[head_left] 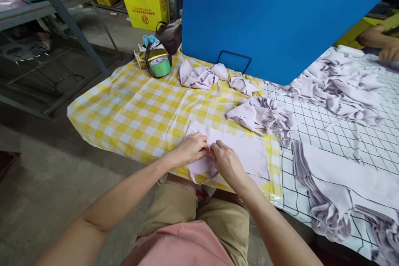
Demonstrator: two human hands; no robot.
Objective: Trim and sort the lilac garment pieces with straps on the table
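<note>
A flat piece of pale lilac fabric [246,149] lies on the yellow-and-white checked cloth [124,112] in front of me. My left hand [193,148] has its fingers pinched together on the fabric, near its left part. Close beside it, my right hand [226,158] is also closed on the fabric, thumb and forefinger almost meeting the left ones. A narrow strip of the same fabric [204,178] loops below the hands towards the table's front edge. What exactly lies between the fingertips is hidden.
Crumpled lilac fabric pieces [264,116] lie beyond my right hand. A folded fabric stack [349,174] sits at right. A large blue panel [264,16] stands at the back. Green tape [160,67] lies back left. Another person's hand [389,52] shows far right.
</note>
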